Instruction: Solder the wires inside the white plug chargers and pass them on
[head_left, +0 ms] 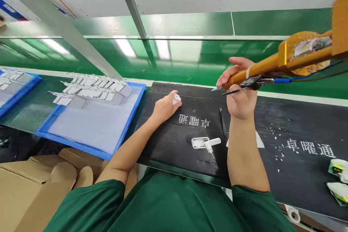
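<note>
1. A green conveyor belt (190,61) runs across the far side, behind a black worktop (299,174) printed with white characters.
2. A blue tray (89,127) at the left holds rows of white parts along its far edge; a cardboard box (32,185) sits near it at the lower left.
3. The right hand (240,96), raised over the worktop's far edge, is clenched around an orange tool (272,65), its pale tip pointing left.
4. The left hand (163,108) rests on the worktop, fingers closed on a small white part (176,98), just left of the tool's tip.
5. An open white housing (200,142) lies near the worker, between the forearms, with dark tweezers (221,119) just beyond it.
</note>
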### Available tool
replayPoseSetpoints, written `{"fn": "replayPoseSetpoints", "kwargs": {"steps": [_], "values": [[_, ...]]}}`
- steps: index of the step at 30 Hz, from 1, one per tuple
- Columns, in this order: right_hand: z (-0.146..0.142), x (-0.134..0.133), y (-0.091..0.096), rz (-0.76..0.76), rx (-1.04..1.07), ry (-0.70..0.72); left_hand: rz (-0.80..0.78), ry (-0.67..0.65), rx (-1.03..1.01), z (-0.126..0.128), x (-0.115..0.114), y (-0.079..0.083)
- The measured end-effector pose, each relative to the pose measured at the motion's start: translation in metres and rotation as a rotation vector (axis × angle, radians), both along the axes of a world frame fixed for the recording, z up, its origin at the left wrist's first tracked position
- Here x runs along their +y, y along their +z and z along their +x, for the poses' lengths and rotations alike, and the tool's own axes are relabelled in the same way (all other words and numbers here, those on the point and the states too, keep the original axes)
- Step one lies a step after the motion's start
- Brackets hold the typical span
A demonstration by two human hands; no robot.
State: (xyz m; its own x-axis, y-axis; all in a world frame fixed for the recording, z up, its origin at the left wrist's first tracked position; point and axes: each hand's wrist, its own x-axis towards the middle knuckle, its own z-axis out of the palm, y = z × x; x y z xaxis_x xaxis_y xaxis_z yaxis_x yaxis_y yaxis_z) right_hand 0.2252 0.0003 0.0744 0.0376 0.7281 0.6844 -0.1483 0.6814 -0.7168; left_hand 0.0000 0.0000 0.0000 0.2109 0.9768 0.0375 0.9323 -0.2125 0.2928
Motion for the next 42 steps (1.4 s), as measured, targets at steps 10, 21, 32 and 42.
{"fn": "replayPoseSetpoints", "kwargs": {"steps": [10,21,32,42], "values": [[0.003,0.004,-0.005,-0.015,-0.031,-0.059,0.408,-0.027,-0.172,-0.076,-0.033,-0.011],[0.005,0.008,-0.007,0.009,-0.028,-0.064,-0.084,-0.939,-0.420,0.040,-0.083,0.000],[0.005,0.007,-0.004,-0.051,-0.045,-0.039,-0.228,-0.369,-0.456,0.033,-0.105,-0.021],[-0.035,-0.023,0.009,0.092,-0.075,0.107,-0.166,0.032,-0.870,0.011,-0.071,-0.006]]}}
